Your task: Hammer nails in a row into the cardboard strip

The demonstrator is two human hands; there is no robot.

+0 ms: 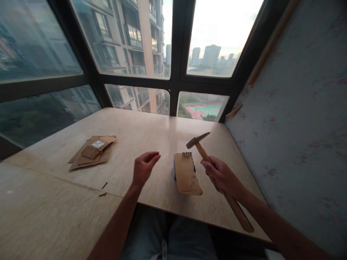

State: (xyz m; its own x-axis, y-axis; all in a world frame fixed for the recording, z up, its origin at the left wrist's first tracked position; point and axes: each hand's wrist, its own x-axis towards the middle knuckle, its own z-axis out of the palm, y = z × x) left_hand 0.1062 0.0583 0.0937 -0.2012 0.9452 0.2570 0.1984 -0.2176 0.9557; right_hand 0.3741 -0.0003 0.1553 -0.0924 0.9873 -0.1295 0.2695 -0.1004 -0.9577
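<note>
Right grip (pixel 218 173) holds hammer (pixel 203 151) mid-handle over worktop (pixel 141 130), right of cardboard (pixel 184 175) with nails (pixel 187 154); hammer likely stiff, head-heavy, best held lower on handle; left grip (pixel 143 168) pinched closed, contents unclear.

No wording is legible. The white label (pixel 98 144) on the cardboard pile (pixel 102 156) at the left is too small to read, and the dark marks (pixel 193 185) on the cardboard piece (pixel 184 175) right of centre are unreadable.

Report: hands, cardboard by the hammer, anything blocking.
Right hand gripping hammer. Left hand pinched, contents unclear. Nail row at far end of cardboard. Loose nails off left, not blocking.
</note>
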